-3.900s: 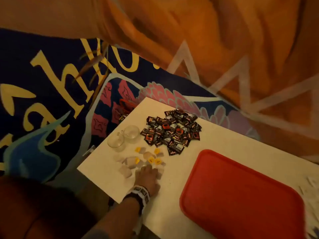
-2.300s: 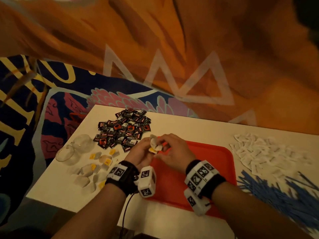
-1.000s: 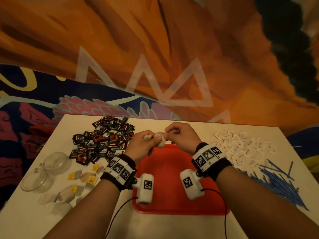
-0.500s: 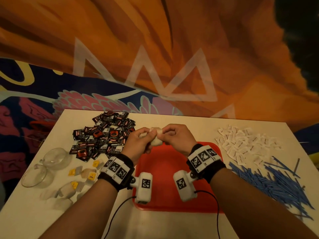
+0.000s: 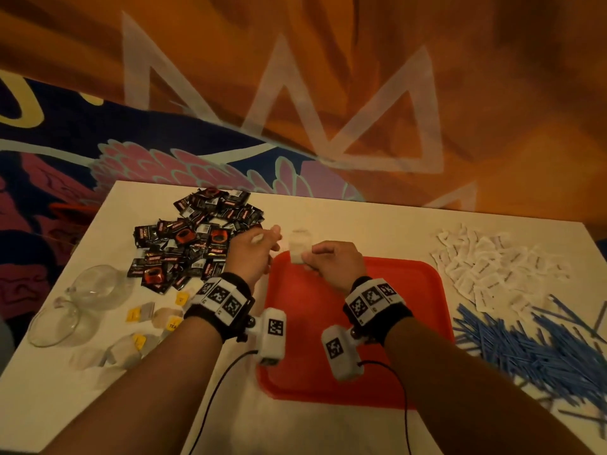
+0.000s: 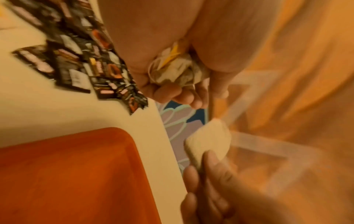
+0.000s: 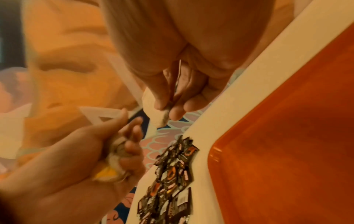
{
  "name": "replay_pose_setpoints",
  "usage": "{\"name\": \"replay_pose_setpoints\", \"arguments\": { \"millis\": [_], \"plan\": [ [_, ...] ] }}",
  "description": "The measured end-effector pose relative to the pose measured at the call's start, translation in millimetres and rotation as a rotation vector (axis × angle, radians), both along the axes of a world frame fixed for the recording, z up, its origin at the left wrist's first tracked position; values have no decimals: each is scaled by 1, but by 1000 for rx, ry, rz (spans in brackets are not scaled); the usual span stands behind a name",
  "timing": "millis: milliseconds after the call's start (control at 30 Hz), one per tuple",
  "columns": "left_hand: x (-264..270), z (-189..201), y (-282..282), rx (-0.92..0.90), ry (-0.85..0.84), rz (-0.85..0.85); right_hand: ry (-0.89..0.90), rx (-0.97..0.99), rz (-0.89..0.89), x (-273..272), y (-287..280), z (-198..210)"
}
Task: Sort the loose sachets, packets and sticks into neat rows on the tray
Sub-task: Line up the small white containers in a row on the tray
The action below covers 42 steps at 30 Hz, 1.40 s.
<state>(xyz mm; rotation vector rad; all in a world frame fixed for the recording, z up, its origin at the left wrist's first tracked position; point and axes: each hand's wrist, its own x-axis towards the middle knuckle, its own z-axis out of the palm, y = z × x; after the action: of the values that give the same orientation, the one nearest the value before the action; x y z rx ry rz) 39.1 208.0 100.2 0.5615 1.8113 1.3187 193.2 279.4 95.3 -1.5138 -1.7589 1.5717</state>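
Fingers (image 5: 310,257) round "TEA"-tagged bag (image 5: 299,246)

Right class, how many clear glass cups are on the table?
2. The far glass cup sits left of the black packets; the near glass cup is beside it.

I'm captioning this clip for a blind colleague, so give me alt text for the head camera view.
Seen from above, a right hand pinches one pale tea bag over the far edge of an empty red tray, while the left hand grips a bunch of tea bags. Dark packets lie left, white sachets and blue sticks right.
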Motion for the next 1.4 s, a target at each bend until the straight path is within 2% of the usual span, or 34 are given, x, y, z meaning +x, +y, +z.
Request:
{"name": "replay_pose_setpoints", "arguments": {
  "millis": [100, 200, 333, 667, 800, 933, 1100, 1233, 1400],
  "plan": [
    [-18, -24, -8, -122, -222, 91, -130, -23, -16, -13, 16, -35],
    [-33, -41, -19, -177, -311, 103, -265, -49, 8, -28, 30, -60],
    [-47, -55, -31, -207, -348, 116, -411, -79, 72, -49, 41, -82],
    [-64, -66, -43, -204, -349, 124, -572, -65, 111, -74, 44, -102],
    [-65, -67, -44, -201, -360, 131, -514, -115, 48, -74, 45, -109],
    [-65, -71, -46, -208, -369, 123, -542, -106, 58, -72, 46, -107],
    [-60, -66, -41, -220, -501, 134, -521, -81, 76, -59, 42, -103],
    [-51, -54, -34, -207, -619, 89, -367, -42, 91, -44, 35, -87],
    [-28, -30, -18, -212, -624, -49, -7, -3, 168, -37, 17, -46]
  ]
}}
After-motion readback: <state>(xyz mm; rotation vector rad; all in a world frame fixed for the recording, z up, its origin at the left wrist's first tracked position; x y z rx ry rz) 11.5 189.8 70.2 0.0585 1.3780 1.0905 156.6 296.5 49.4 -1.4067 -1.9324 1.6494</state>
